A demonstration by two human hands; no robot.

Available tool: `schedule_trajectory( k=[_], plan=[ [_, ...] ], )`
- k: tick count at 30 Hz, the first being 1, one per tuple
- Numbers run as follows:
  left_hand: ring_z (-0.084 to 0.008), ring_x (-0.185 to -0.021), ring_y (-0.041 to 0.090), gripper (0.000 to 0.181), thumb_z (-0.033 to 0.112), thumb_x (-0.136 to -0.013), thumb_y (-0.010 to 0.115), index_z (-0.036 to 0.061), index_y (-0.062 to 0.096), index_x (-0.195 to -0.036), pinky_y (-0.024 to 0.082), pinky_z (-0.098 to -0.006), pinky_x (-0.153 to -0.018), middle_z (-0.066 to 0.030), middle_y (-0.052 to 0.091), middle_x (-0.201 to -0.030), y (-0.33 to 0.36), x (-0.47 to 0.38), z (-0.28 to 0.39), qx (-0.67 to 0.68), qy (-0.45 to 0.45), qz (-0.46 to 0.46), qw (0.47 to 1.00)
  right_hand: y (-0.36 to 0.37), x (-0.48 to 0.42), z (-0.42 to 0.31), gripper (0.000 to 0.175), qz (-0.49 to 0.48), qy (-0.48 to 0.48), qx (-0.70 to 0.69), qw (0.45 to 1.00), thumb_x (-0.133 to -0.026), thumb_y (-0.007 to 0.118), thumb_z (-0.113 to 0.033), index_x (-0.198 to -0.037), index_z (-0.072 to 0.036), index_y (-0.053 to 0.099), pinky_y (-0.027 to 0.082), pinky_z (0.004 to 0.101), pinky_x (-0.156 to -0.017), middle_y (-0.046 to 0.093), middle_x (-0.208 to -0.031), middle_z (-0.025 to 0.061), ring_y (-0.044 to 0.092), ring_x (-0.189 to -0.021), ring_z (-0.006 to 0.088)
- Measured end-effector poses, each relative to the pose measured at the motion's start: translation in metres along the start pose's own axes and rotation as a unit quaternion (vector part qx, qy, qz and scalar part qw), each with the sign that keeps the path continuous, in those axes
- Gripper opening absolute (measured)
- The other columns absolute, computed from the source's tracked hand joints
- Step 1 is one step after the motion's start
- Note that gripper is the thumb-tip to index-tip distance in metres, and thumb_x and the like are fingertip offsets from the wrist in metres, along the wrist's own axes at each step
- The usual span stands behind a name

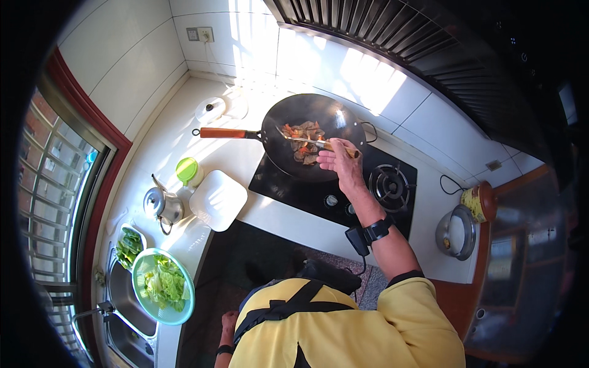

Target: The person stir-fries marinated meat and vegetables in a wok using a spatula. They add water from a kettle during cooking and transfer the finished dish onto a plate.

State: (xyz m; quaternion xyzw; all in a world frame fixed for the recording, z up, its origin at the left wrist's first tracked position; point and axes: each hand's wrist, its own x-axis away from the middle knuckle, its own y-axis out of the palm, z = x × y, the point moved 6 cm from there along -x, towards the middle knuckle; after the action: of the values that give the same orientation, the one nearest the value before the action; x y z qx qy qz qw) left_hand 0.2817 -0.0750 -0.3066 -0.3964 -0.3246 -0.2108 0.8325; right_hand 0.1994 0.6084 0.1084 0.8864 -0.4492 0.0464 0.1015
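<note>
My right hand grips the wooden handle of a metal spatula, thumb along it and some fingers extended. The spatula's metal end reaches into sliced meat with red pieces in a dark wok. That wok sits over the left side of a black gas hob, its reddish-brown handle pointing left. My left hand hangs low beside my body, away from the counter; its fingers look curled, and whether it holds anything is unclear.
Left of the hob stand a white square dish, a green-lidded container and a metal pot. A green colander of lettuce rests by the sink. A metal bowl is at right; the range hood hangs above.
</note>
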Motion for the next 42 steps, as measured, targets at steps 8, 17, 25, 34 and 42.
schedule_trajectory(
  k=[8, 17, 25, 34, 42],
  plan=[
    [-0.0339, -0.102, 0.071, 0.035, 0.035, -0.082, 0.061, 0.0076, 0.078, -0.097, 0.055, -0.0417, -0.090, -0.0200, 0.074, -0.100, -0.021, 0.016, 0.033, -0.046, -0.004, -0.020, 0.999, -0.087, 0.014, -0.052, 0.045, 0.108, 0.010, -0.016, 0.994, -0.095, 0.060, -0.044, -0.115, -0.003, 0.063, 0.055, 0.0286, -0.063, 0.074, -0.089, 0.0180, 0.073, -0.076, 0.0210],
    [-0.0365, -0.103, 0.070, 0.035, 0.036, -0.084, 0.066, 0.0067, 0.078, -0.101, 0.054, -0.0415, -0.091, -0.0229, 0.072, -0.102, 0.009, -0.036, -0.011, -0.108, 0.037, 0.000, 0.993, -0.055, 0.031, -0.084, 0.040, -0.043, -0.021, 0.269, 0.962, -0.094, 0.066, -0.037, -0.110, 0.000, 0.068, 0.048, 0.0217, -0.044, 0.070, -0.075, 0.0124, 0.067, -0.054, 0.0150],
    [-0.0339, -0.102, 0.071, 0.036, 0.032, -0.084, 0.062, 0.0045, 0.078, -0.099, 0.054, -0.0407, -0.091, -0.0219, 0.074, -0.101, -0.030, 0.029, 0.090, -0.057, -0.004, -0.005, 0.998, -0.049, 0.003, 0.026, 0.031, 0.030, -0.064, 0.021, 0.997, -0.100, 0.063, -0.021, -0.122, 0.001, 0.062, 0.062, 0.0303, -0.071, 0.071, -0.097, 0.0169, 0.073, -0.082, 0.0212],
    [-0.0330, -0.103, 0.071, 0.037, 0.042, -0.086, 0.066, 0.0121, 0.078, -0.105, 0.056, -0.0410, -0.090, -0.0182, 0.074, -0.102, 0.010, -0.011, -0.015, -0.118, 0.013, -0.001, 0.993, -0.046, 0.024, -0.028, 0.019, -0.097, -0.263, 0.322, 0.904, -0.091, 0.067, -0.007, -0.110, -0.004, 0.069, 0.059, 0.0344, -0.080, 0.072, -0.100, 0.0143, 0.072, -0.089, 0.0264],
    [-0.0345, -0.106, 0.070, 0.037, 0.037, -0.085, 0.063, 0.0073, 0.078, -0.103, 0.055, -0.0418, -0.092, -0.0217, 0.073, -0.104, 0.000, -0.014, 0.014, -0.116, 0.018, -0.024, 0.993, -0.011, 0.085, -0.063, 0.021, -0.262, -0.324, 0.518, 0.747, -0.086, 0.067, -0.003, -0.106, -0.004, 0.068, 0.056, 0.0397, -0.078, 0.067, -0.097, 0.0161, 0.069, -0.089, 0.0344]
  ],
)
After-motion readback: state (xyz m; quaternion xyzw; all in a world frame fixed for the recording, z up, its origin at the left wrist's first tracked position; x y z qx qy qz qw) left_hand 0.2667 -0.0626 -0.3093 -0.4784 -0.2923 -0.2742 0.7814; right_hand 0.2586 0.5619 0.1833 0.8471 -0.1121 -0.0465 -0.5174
